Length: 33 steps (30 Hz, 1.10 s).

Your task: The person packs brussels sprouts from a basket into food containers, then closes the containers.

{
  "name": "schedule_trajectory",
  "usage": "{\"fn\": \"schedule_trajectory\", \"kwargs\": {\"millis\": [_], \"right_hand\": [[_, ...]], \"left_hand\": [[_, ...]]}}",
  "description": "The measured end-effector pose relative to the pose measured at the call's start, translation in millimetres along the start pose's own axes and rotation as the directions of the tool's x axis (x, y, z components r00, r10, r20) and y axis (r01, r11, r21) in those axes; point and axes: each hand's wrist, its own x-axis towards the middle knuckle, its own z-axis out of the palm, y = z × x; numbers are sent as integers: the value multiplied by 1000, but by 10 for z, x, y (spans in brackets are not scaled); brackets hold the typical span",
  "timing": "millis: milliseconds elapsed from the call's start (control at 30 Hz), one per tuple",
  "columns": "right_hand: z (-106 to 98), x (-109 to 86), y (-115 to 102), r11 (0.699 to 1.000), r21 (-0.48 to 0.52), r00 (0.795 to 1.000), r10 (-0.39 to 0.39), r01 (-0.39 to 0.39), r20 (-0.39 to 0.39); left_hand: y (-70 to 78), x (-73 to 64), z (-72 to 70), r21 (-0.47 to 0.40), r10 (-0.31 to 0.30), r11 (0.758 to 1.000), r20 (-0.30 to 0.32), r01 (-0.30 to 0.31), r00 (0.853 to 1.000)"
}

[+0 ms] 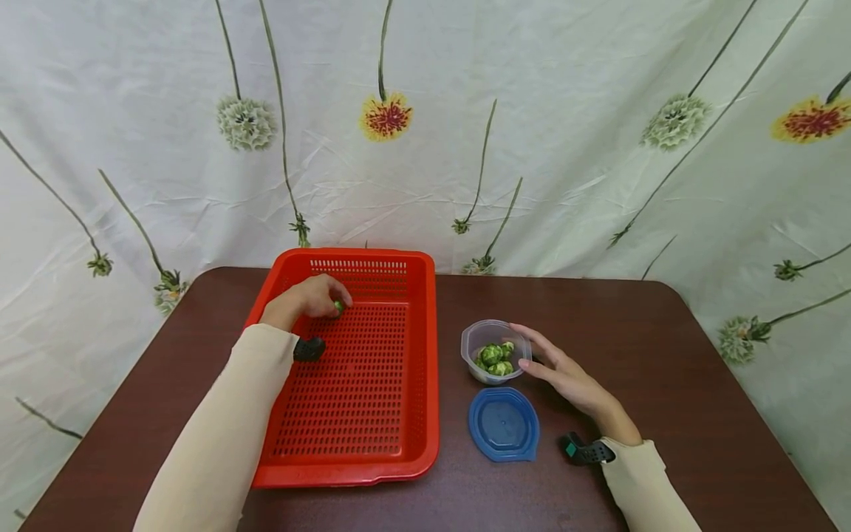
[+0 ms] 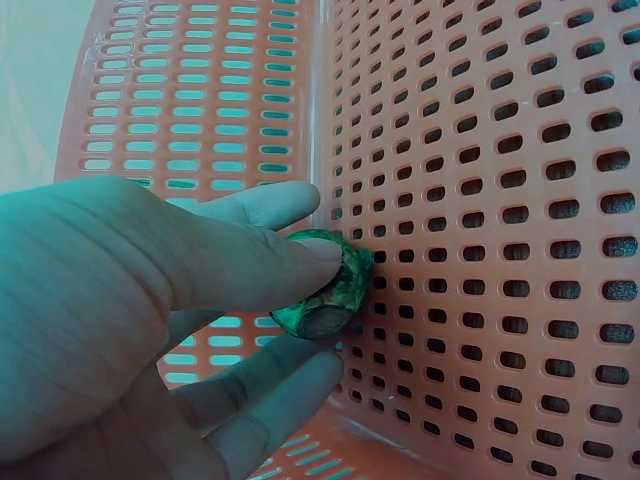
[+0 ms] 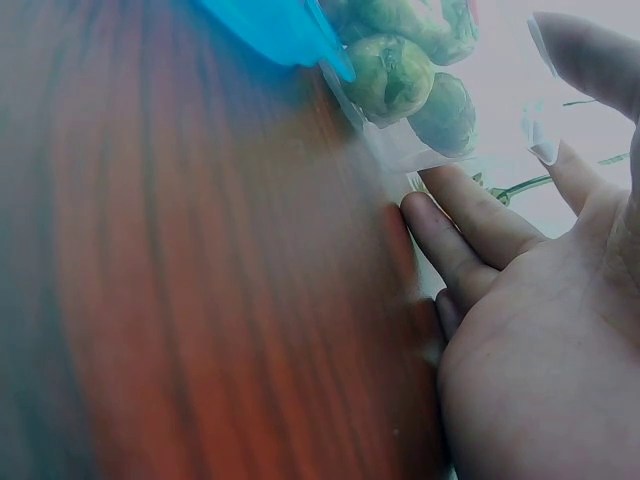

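Note:
In the head view, my left hand (image 1: 311, 297) reaches into the red plastic basket (image 1: 427, 369) near its far left corner. It pinches a Brussels sprout (image 2: 345, 292) between thumb and fingers, close to the perforated bottom; the fingers hide part of the sprout. To the right of the basket is a small clear plastic container (image 1: 471, 341) with several Brussels sprouts (image 1: 492, 355) inside. My right hand (image 1: 568, 378) is at the container's right side, fingers mostly straight, thumb and forefinger spread at its rim.
A blue lid (image 1: 505, 423) lies flat on the dark brown table (image 1: 631, 325), just in front of the container. Behind the table hangs a pale cloth (image 1: 565, 96) with a flower print. Each wrist wears a black strap.

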Motion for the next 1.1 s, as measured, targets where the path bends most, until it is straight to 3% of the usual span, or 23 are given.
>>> {"fn": "schedule_trajectory", "kwargs": {"millis": [733, 1100], "right_hand": [[-5, 9, 10, 1000, 7, 1000, 1, -1, 1], [-6, 4, 13, 1000, 6, 1000, -9, 9, 7]], "left_hand": [[32, 21, -7, -45, 12, 999, -33, -14, 999], [166, 5, -50, -67, 113, 991, -49, -116, 992]]}}
